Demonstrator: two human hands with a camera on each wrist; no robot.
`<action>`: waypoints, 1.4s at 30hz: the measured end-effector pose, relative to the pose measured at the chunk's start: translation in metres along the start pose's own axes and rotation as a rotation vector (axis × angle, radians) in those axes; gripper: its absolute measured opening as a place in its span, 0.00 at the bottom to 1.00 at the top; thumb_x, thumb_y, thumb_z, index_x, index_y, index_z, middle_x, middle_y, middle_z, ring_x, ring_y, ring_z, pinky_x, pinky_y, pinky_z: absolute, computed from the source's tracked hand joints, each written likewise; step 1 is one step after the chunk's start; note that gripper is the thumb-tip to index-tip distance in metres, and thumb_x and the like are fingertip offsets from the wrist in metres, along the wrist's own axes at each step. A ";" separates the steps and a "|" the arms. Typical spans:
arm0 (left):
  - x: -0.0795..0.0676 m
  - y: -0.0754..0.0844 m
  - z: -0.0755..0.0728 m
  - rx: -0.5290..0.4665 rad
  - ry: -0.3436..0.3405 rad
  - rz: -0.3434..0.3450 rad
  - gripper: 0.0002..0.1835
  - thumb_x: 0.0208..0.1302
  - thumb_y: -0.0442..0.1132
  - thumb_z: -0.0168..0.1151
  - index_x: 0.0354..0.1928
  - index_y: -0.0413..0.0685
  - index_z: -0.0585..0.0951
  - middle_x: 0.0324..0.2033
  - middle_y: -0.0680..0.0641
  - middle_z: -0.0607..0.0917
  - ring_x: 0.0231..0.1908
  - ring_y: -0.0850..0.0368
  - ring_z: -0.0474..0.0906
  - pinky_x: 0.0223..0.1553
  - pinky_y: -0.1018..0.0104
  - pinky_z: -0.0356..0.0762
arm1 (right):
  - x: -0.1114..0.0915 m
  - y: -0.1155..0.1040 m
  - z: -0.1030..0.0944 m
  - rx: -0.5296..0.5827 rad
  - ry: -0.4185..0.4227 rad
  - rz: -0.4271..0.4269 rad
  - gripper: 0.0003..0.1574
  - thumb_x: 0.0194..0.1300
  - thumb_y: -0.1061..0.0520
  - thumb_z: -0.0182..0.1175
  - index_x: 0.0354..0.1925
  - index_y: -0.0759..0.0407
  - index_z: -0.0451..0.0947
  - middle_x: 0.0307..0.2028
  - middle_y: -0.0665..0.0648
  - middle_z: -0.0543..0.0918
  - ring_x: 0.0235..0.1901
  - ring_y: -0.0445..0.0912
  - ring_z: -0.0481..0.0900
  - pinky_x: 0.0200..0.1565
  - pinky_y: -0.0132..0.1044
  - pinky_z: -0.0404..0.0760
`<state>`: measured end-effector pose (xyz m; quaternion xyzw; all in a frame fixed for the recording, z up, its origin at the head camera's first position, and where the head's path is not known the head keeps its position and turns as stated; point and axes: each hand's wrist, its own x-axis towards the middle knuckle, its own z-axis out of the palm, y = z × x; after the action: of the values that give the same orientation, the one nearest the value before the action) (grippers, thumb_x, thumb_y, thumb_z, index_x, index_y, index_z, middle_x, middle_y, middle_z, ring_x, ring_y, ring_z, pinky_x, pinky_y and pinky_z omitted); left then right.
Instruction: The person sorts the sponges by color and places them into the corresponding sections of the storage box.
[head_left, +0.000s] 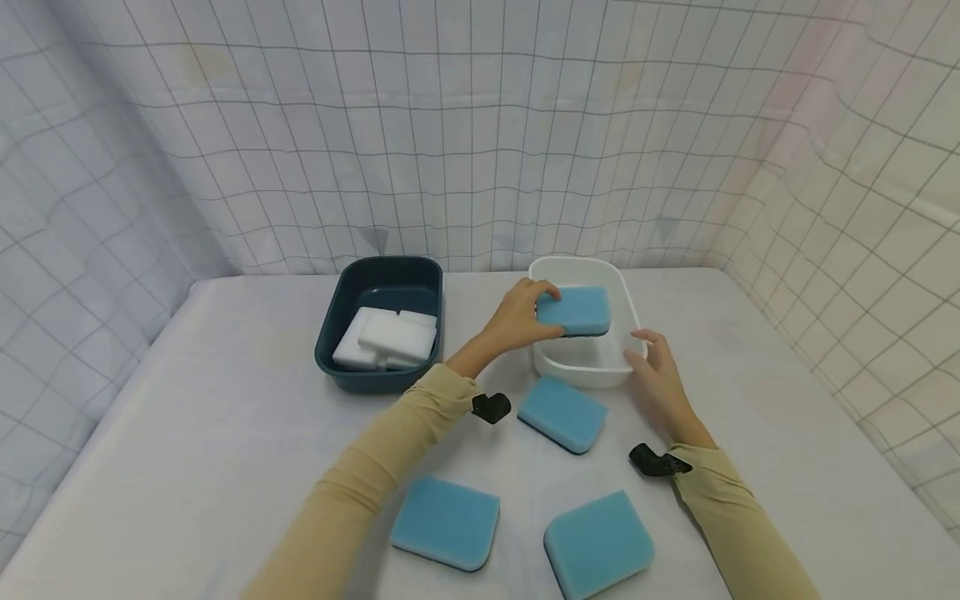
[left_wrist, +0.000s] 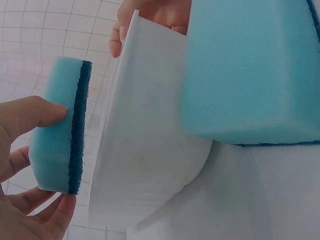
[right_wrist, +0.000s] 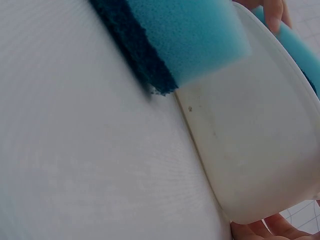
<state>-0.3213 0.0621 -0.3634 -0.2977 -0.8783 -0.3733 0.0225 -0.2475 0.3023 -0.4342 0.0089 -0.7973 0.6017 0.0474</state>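
My left hand [head_left: 519, 318] pinches a blue sponge [head_left: 579, 310] between thumb and fingers, over the mouth of a white plastic tub [head_left: 577, 377]. The left wrist view shows the dark scouring layer [left_wrist: 79, 130] along one face of that sponge. At the tub's right side, my right hand [head_left: 662, 385] grips the rim, its fingers to either side of the wall. Just in front of the tub, a second blue sponge [head_left: 564, 414] lies on the table, blue side up. Two more, a left sponge [head_left: 446, 523] and a right sponge [head_left: 598, 543], lie nearer to me.
A dark teal tub [head_left: 378, 382] stands to the left of the white one, with several white sponges [head_left: 397, 336] piled inside. Both tubs sit near the back edge of the white table [head_left: 225, 417]. Gridded white curtains [head_left: 480, 133] hang behind and along the sides.
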 end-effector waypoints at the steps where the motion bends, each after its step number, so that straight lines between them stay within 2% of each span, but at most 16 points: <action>1: 0.002 0.001 0.001 0.003 0.002 0.001 0.24 0.51 0.41 0.68 0.52 0.47 0.75 0.52 0.40 0.74 0.48 0.48 0.73 0.51 0.57 0.75 | 0.000 0.000 0.000 0.002 0.000 -0.003 0.25 0.73 0.54 0.43 0.63 0.58 0.50 0.69 0.64 0.56 0.50 0.34 0.68 0.46 0.18 0.68; 6: 0.012 0.003 0.009 0.019 -0.007 -0.014 0.25 0.52 0.41 0.68 0.53 0.47 0.75 0.55 0.40 0.73 0.54 0.48 0.72 0.57 0.55 0.72 | 0.000 0.001 -0.002 -0.002 0.003 -0.014 0.23 0.73 0.54 0.43 0.62 0.56 0.51 0.69 0.65 0.56 0.49 0.31 0.69 0.46 0.18 0.68; 13: 0.019 0.004 0.017 0.042 -0.028 -0.046 0.25 0.52 0.41 0.69 0.53 0.46 0.75 0.57 0.40 0.72 0.56 0.46 0.71 0.58 0.55 0.72 | 0.002 0.002 0.001 0.013 0.021 0.024 0.24 0.72 0.56 0.43 0.63 0.56 0.51 0.70 0.61 0.55 0.48 0.29 0.67 0.46 0.19 0.68; 18: 0.022 0.003 0.024 0.103 -0.014 -0.058 0.25 0.52 0.43 0.69 0.53 0.49 0.75 0.57 0.42 0.73 0.55 0.48 0.73 0.56 0.58 0.73 | 0.002 0.002 0.002 0.022 0.026 0.034 0.24 0.72 0.57 0.43 0.63 0.56 0.51 0.70 0.60 0.55 0.48 0.31 0.67 0.46 0.20 0.68; 24: 0.024 0.003 0.032 0.217 0.021 -0.049 0.25 0.51 0.46 0.70 0.52 0.51 0.76 0.54 0.45 0.76 0.51 0.50 0.76 0.55 0.59 0.74 | 0.003 0.003 0.002 0.045 0.029 0.027 0.22 0.72 0.57 0.43 0.61 0.54 0.52 0.70 0.61 0.54 0.50 0.38 0.68 0.45 0.20 0.70; 27: 0.024 0.002 0.036 0.300 0.024 -0.047 0.25 0.51 0.48 0.69 0.52 0.53 0.76 0.52 0.46 0.78 0.51 0.52 0.76 0.58 0.57 0.70 | 0.003 0.004 0.003 0.054 0.028 0.026 0.21 0.72 0.57 0.43 0.60 0.52 0.53 0.70 0.61 0.53 0.51 0.38 0.67 0.45 0.20 0.70; 33: 0.028 -0.001 0.042 0.427 0.015 -0.061 0.26 0.51 0.51 0.69 0.53 0.55 0.76 0.52 0.49 0.79 0.56 0.55 0.73 0.70 0.48 0.52 | 0.003 0.005 0.004 0.069 0.030 0.030 0.20 0.72 0.58 0.44 0.60 0.52 0.55 0.71 0.62 0.51 0.53 0.38 0.65 0.46 0.20 0.69; 39: 0.033 -0.002 0.045 0.504 -0.005 -0.068 0.27 0.51 0.52 0.69 0.54 0.56 0.76 0.52 0.50 0.79 0.55 0.55 0.75 0.70 0.45 0.50 | 0.002 0.003 0.004 0.071 0.024 0.032 0.23 0.72 0.58 0.42 0.62 0.55 0.52 0.71 0.63 0.51 0.62 0.51 0.61 0.47 0.19 0.68; 42: 0.035 -0.001 0.047 0.530 -0.039 -0.075 0.27 0.52 0.53 0.68 0.55 0.57 0.75 0.51 0.50 0.79 0.53 0.56 0.76 0.69 0.46 0.51 | 0.003 0.003 0.002 0.057 0.022 0.034 0.23 0.73 0.57 0.42 0.63 0.55 0.51 0.71 0.61 0.52 0.63 0.51 0.61 0.47 0.19 0.68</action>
<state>-0.3427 0.1105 -0.3886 -0.2558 -0.9561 -0.1254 0.0691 -0.2507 0.3011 -0.4372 -0.0101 -0.7794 0.6248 0.0456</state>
